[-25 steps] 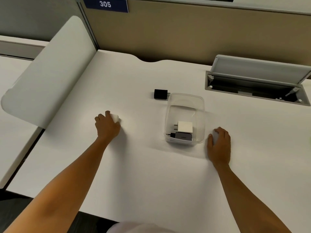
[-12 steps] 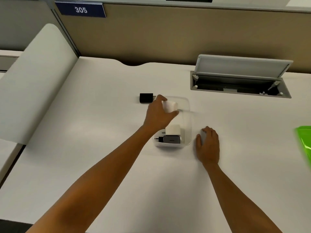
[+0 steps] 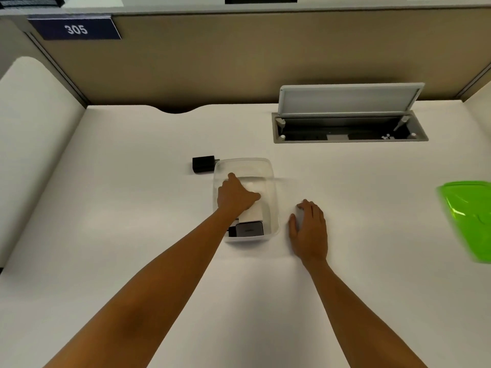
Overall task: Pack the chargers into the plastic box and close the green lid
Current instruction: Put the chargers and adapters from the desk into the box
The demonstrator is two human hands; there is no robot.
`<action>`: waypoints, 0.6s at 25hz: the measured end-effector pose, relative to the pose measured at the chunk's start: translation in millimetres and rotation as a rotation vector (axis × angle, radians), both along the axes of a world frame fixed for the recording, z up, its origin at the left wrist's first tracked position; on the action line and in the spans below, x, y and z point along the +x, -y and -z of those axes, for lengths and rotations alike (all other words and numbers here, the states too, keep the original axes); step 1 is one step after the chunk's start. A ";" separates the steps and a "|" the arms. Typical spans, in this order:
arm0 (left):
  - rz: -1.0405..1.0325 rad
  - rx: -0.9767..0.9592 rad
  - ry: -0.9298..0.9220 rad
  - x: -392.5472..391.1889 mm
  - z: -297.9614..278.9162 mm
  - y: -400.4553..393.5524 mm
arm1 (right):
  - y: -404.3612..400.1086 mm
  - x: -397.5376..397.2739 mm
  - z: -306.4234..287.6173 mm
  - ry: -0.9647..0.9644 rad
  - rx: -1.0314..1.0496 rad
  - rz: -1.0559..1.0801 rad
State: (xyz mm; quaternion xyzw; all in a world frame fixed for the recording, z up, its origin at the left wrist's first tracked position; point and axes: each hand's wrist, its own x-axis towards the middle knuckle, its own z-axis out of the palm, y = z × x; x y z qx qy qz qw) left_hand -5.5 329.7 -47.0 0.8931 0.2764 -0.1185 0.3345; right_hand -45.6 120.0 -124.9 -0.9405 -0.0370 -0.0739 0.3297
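Observation:
The clear plastic box (image 3: 275,208) stands mid-desk. My left hand (image 3: 236,197) reaches down into it, fingers closed on a white charger (image 3: 252,187) that is blurred and partly hidden by the hand. Lower in the box lie another white charger (image 3: 252,214) and a dark grey charger (image 3: 249,229). A black charger (image 3: 203,164) lies on the desk, touching the box's far left corner. My right hand (image 3: 309,229) rests flat on the desk just right of the box, holding nothing. The green lid (image 3: 470,219) lies at the right edge of view.
An open cable hatch (image 3: 350,126) with a raised grey flap sits in the desk at the back right. A beige partition (image 3: 239,57) with a "305" sign (image 3: 75,29) runs along the back. A white curved divider (image 3: 32,134) borders the left side.
My left hand picked a white charger off the desk at the left, carried it right over the box, and has now dropped into the box with it. The right hand stayed put.

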 end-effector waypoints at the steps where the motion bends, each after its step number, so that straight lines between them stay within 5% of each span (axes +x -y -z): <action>1: 0.005 0.012 -0.016 0.5 0.8 0.9 | 0.0 0.1 -0.3 0.000 0.001 0.000; 6: 0.136 0.168 0.025 -3.0 -14.9 2.3 | -1.5 0.5 -2.0 -0.033 0.013 0.010; 12: -0.128 0.153 0.725 7.3 -49.9 -41.2 | -1.1 0.0 -1.6 -0.021 0.012 0.001; 15: -0.219 0.080 0.587 30.3 -32.7 -99.3 | -1.8 0.9 -3.4 -0.023 0.009 0.010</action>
